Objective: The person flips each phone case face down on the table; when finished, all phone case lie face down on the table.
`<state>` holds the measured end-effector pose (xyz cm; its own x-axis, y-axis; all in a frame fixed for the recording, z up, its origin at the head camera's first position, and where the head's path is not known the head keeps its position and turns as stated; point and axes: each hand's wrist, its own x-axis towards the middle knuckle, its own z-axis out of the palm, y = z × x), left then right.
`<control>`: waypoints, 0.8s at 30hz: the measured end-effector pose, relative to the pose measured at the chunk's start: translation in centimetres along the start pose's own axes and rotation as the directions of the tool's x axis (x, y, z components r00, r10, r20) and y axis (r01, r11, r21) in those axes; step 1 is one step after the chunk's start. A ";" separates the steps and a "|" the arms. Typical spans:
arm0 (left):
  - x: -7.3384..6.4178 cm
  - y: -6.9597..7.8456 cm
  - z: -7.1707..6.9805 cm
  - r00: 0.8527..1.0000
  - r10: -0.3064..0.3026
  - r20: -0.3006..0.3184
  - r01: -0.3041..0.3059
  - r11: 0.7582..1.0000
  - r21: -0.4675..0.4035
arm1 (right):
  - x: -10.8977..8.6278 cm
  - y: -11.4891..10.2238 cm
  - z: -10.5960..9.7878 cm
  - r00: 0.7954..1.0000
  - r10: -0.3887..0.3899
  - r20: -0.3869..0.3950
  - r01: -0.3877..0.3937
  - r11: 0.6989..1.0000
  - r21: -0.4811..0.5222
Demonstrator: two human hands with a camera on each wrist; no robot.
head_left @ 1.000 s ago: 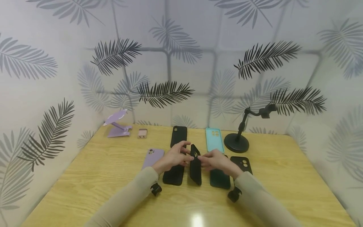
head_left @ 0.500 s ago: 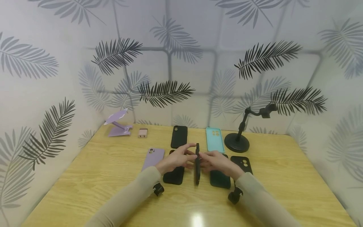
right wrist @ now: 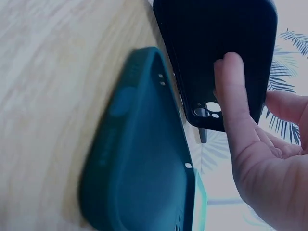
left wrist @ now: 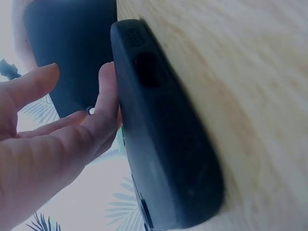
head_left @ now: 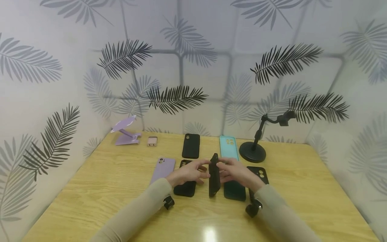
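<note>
With left hand [head_left: 187, 173] and right hand [head_left: 237, 172] fingers we are pinching a black rectangular plastic-looking phone case [head_left: 215, 178], already upright left of the dark-green rectangular phone case [head_left: 235, 192], apparently not yet laid flat on the wooden bench [head_left: 193, 218].

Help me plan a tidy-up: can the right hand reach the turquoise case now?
Probably yes: the turquoise case lies just beyond the right hand with nothing on top, though that hand holds a black case upright.
</note>
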<state>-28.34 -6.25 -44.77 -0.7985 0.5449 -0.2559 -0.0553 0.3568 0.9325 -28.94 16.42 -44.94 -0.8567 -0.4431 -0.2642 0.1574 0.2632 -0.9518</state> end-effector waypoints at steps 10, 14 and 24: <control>-0.2 -0.1 0.2 1.000 -0.014 0.007 0.013 0.999 0.050 | -0.4 0.2 -0.7 1.000 -0.028 -0.003 0.028 1.000 -0.010; -0.4 -0.1 0.2 1.000 -0.010 -0.004 0.010 0.999 0.044 | -0.5 0.5 -0.7 0.999 -0.033 -0.035 0.033 0.999 -0.023; -0.4 0.6 -0.4 1.000 -0.020 -0.022 0.023 0.989 0.145 | -0.4 0.6 -0.1 0.981 -0.065 -0.182 0.026 0.977 -0.210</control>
<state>-28.25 -6.55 -43.96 -0.8103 0.5209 -0.2685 0.0138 0.4750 0.8799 -28.62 16.87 -45.42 -0.9402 -0.2958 -0.1691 0.0289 0.4254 -0.9045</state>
